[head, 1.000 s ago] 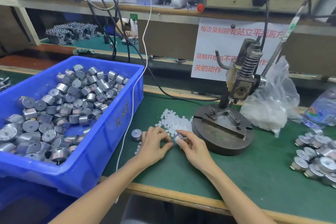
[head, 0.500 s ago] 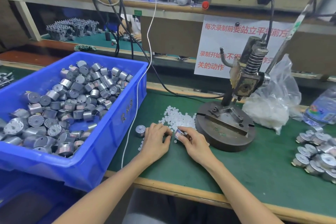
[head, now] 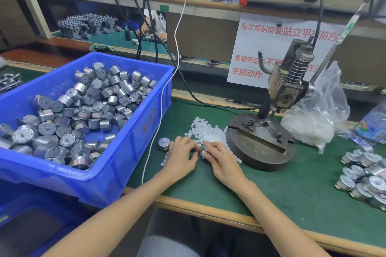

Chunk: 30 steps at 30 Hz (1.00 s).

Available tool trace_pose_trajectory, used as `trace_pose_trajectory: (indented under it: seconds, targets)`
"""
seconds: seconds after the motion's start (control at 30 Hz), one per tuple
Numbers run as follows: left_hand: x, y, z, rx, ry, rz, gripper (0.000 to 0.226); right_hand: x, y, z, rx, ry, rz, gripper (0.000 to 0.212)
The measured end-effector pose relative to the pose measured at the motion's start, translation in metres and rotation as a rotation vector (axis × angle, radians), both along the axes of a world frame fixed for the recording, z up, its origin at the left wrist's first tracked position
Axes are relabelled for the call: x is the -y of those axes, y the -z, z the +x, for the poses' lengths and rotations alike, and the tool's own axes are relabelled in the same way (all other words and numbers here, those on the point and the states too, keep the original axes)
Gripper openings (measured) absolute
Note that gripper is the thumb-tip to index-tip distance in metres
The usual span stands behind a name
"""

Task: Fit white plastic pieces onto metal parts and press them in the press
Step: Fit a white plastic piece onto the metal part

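Note:
My right hand (head: 221,159) holds a small round metal part (head: 204,151) on the green mat, mostly covered by the fingers. My left hand (head: 182,155) rests beside it, its fingertips pinched together at the part; a white piece may sit between them, but I cannot tell. A heap of white plastic pieces (head: 205,131) lies just beyond both hands. One loose metal part (head: 164,144) stands left of my left hand. The hand press (head: 290,87) with its round iron base (head: 261,146) stands to the right of the hands, nothing on its fixture.
A blue bin (head: 133,131) full of metal parts fills the left. A white cable (head: 153,131) hangs along its side. A clear bag of white pieces (head: 315,119) and a water bottle (head: 370,127) sit behind the press. Several metal parts (head: 363,175) lie at right.
Both hands have stayed together in front of the white heap, fingers working slightly at the metal part. The camera has shifted a little, so the scene sits slightly differently in the frame.

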State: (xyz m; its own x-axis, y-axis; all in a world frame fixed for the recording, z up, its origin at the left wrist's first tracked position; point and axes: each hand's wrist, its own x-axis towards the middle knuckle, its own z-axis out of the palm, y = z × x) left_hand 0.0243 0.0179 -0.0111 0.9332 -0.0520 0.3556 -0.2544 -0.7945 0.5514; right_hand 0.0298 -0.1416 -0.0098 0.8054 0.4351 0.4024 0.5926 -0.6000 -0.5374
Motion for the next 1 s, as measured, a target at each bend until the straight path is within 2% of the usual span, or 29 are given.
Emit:
trace_pose_trajectory:
  seconds: [0.2,0.5,0.67,0.73,0.83,0.9,1.0]
  targets:
    - [-0.001,0.001,-0.002,0.011,0.027,-0.004,0.017,-0.001,-0.003,-0.004,0.078,-0.034,-0.064,0.032]
    - [-0.002,0.003,0.0,0.013,0.041,-0.049,0.029,-0.003,0.007,0.001,0.155,-0.068,-0.115,0.041]
    - [-0.001,0.0,-0.002,0.04,0.074,0.005,0.029,-0.001,0.006,0.001,0.034,-0.042,-0.003,0.032]
    - [0.002,-0.003,-0.004,0.049,0.117,0.038,0.034,0.001,0.003,0.0,-0.041,-0.002,0.1,0.028]
    - [0.012,-0.011,-0.003,0.027,0.132,-0.021,0.038,0.004,-0.001,-0.003,-0.218,0.138,0.384,0.021]
    - [0.023,-0.017,0.001,0.028,0.141,-0.11,0.037,0.007,-0.005,-0.003,-0.415,0.179,0.673,0.022]
    - [0.048,-0.028,0.01,0.038,0.176,-0.198,0.032,0.016,-0.017,-0.002,-0.674,0.163,1.215,0.022]
